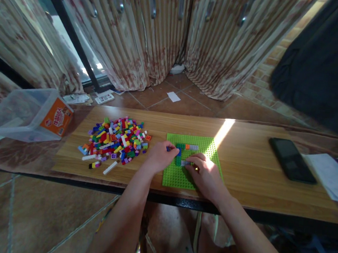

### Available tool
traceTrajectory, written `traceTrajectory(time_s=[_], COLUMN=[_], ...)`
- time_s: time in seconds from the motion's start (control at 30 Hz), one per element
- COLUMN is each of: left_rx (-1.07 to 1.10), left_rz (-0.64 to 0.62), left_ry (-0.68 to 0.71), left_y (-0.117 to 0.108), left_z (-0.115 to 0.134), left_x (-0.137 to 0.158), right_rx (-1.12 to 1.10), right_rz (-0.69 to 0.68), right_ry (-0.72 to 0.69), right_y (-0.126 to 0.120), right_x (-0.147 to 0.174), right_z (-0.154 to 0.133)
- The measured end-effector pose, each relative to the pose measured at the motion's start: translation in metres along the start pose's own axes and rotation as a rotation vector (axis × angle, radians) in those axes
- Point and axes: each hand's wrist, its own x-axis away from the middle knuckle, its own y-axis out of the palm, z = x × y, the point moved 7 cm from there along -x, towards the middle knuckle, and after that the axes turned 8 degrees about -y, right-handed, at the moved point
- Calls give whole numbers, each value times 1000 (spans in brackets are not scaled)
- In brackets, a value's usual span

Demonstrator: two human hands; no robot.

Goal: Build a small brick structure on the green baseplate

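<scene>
A green studded baseplate point(171, 179) lies on the wooden board with a small row of building bricks pressed onto it. Along the top run a green brick, an orange brick point(187, 147) and a grey brick point(194, 147); green bricks point(178, 161) go down the left side. My left hand point(161, 156) is closed in a pinch at the left of this row, with a blue brick point(179, 151) at its fingertips. My right hand point(207, 175) comes from the lower right, its thumb and fingers closed around a light grey brick point(183, 163) beside the lower green one.
A heap of mixed bricks point(119, 139) spreads over the left of the wooden board point(249, 163). Further left lies a clear plastic box point(22, 111) with an orange label. A black phone point(292, 159) and white papers point(327, 175) are at the right. Curtains point(130, 38) hang behind.
</scene>
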Motion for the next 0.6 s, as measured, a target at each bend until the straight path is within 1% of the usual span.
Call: traceTrajectory(time_s=[0.1,0.4,0.6], left_rx=[-125,-258,-404], left_rz=[31,61,28], left_ry=[44,5,-13], left_y=[0,10,14], left_z=[2,0,-1], left_x=[2,5,4], right_rx=[-14,-57,-89], right_rz=[1,26,19], right_ry=[-13,6,35], right_y=[1,-2,0], right_x=[-1,-5,-6], right_z=[0,2,5])
